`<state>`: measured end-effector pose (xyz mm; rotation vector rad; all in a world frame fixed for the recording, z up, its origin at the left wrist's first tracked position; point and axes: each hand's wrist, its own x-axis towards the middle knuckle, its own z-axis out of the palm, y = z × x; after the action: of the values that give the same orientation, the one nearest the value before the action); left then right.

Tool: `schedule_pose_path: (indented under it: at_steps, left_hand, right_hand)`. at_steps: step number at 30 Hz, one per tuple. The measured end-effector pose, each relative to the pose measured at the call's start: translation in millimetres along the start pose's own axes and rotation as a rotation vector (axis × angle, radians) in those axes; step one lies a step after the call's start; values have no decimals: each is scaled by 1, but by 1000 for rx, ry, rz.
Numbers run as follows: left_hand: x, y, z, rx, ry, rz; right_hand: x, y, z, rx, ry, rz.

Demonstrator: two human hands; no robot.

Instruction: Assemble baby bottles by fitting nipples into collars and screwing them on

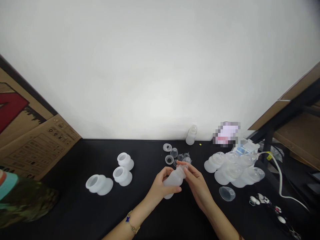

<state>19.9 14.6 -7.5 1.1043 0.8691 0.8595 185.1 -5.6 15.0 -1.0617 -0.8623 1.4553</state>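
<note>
My left hand (160, 185) is wrapped round the body of a frosted white plastic bottle (173, 180), held tilted over the black table (75, 206). My right hand (196, 181) is closed on the bottle's neck end, fingers pinched at its top. Just beyond the hands lie several small clear rings and caps (175, 155). A clear cup-shaped cap (227, 193) lies to the right of my right wrist.
Three white bottles (122, 170) lie at the left. A heap of several frosted bottles with clear caps (233, 168) sits at the right. One assembled bottle (191, 135) stands by the wall. Cardboard boxes (37, 140) are at the left, a white cable (280, 176) at the right.
</note>
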Motion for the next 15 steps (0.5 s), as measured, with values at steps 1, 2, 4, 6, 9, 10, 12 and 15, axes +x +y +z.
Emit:
schedule_pose_path:
  at_steps: [1, 2, 4, 6, 9, 10, 12, 15]
  left_hand:
    - [0, 0, 0, -2, 1, 0]
    - [0, 0, 0, -2, 4, 1]
    - [0, 0, 0, 5, 10, 1]
    - [0, -1, 0, 14, 9, 0]
    - [0, -2, 0, 15, 0, 5]
    - [0, -3, -1, 15, 1, 8]
    - [-1, -3, -1, 15, 2, 7]
    - [-1, -1, -1, 18, 1, -2]
  right_hand:
    - [0, 0, 0, -2, 1, -3]
    - [0, 0, 0, -3, 1, -6]
    - [0, 0, 0, -3, -1, -9]
    - [0, -1, 0, -2, -6, -10]
    - [0, -2, 1, -5, -19, -8]
    - [0, -2, 1, -5, -22, -6]
    - [0, -3, 1, -3, -22, -5]
    - [0, -2, 1, 1, -24, 0]
